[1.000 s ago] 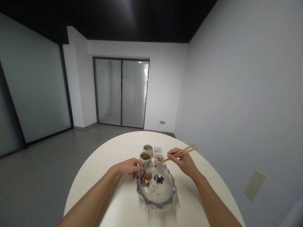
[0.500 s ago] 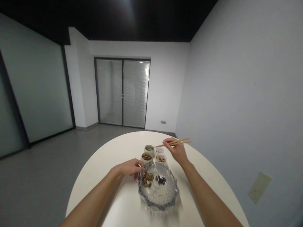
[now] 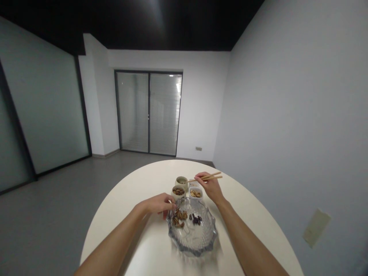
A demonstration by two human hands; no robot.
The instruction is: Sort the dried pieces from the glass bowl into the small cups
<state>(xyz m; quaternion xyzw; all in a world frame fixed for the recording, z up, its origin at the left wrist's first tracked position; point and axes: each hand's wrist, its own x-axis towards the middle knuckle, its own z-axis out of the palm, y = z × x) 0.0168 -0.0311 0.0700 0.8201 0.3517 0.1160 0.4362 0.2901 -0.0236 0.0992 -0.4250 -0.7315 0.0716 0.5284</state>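
Note:
My right hand [image 3: 209, 185] is closed around a pair of wooden chopsticks [image 3: 211, 176]. Their tips reach the rim of a pale green cup [image 3: 181, 179]; whether anything is between them is too small to tell. My left hand [image 3: 161, 203] grips the upper left rim of a scalloped clear glass bowl [image 3: 192, 243]. Inside the bowl, brown pecan-like nuts [image 3: 179, 217] lie at the left and small dark pieces [image 3: 196, 219] near the middle. Something red [image 3: 165, 214] shows under my left hand, mostly hidden.
Just beyond the bowl stand a cup of brown nuts [image 3: 178, 191] and a white dish of pale nuts [image 3: 196, 193]. A second white dish [image 3: 193, 183] is partly hidden by my right hand. All rest on a round cream table [image 3: 123, 203].
My right hand has moved a little left and toward me, bringing the chopstick tips to the green cup's rim. My left hand and the bowl stay put.

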